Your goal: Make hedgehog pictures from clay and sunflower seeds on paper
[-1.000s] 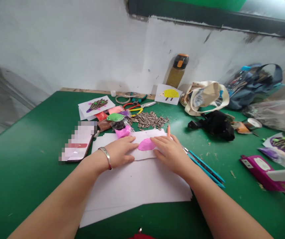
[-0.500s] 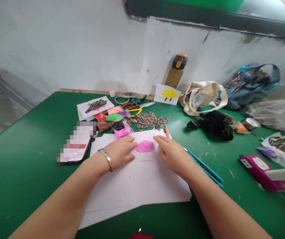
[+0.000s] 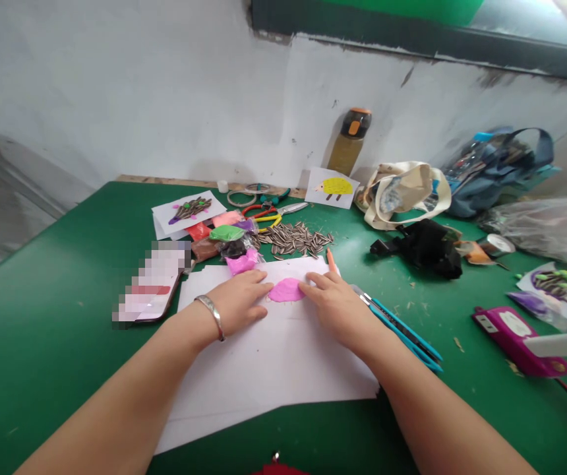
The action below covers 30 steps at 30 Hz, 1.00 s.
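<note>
Reaching pink clay | right hand open, now touching | left hand open, beside

a water bottle by the wall — a canvas tote, a blue bag

Your camera rides on your head and looks forward and down across the green-topped work table toward its far edge and the scuffed white wall beyond. It sits close above your bare left hand and right hand, low in the centre, with your forearms reaching in from the bottom corners.
</note>
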Tool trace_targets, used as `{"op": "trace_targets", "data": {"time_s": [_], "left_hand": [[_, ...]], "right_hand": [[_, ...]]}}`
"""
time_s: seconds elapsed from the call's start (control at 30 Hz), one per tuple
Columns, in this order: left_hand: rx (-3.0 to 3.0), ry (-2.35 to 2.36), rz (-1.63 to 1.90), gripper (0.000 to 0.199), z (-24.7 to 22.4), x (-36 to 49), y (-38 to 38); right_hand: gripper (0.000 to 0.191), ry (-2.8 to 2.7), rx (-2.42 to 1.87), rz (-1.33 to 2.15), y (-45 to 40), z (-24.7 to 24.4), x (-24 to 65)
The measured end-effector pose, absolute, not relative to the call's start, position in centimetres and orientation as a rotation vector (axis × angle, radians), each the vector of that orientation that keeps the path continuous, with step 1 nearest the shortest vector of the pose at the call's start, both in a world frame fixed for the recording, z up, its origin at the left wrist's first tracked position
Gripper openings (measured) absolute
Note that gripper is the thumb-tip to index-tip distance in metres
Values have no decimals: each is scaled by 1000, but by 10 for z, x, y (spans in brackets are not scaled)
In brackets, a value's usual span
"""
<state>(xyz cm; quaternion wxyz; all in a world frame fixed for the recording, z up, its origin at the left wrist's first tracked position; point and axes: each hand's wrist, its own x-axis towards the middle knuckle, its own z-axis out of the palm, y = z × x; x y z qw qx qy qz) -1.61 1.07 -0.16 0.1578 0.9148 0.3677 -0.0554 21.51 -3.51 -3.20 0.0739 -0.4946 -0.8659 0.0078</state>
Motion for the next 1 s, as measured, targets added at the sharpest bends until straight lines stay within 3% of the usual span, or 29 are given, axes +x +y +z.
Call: {"op": "trace_targets", "data": {"time_s": [0.27, 0.6, 0.8, 1.0], "left_hand": [[2591, 1049, -129, 29, -3, -16, 11], [2628, 1052, -121, 27, -1, -16, 10], [2602, 1046, -120, 27, -3, -15, 10], [2615, 1050, -126, 28, -3, -15, 11]], "right_hand": [[59, -2590, -1532, -32, -40, -27, 206], [51, -2651, -1581, 52, -43, -22, 209], [60, -2630, -1575, 27, -42, -18, 198], [50, -2667, -1581, 3, -42, -16, 197]]}}
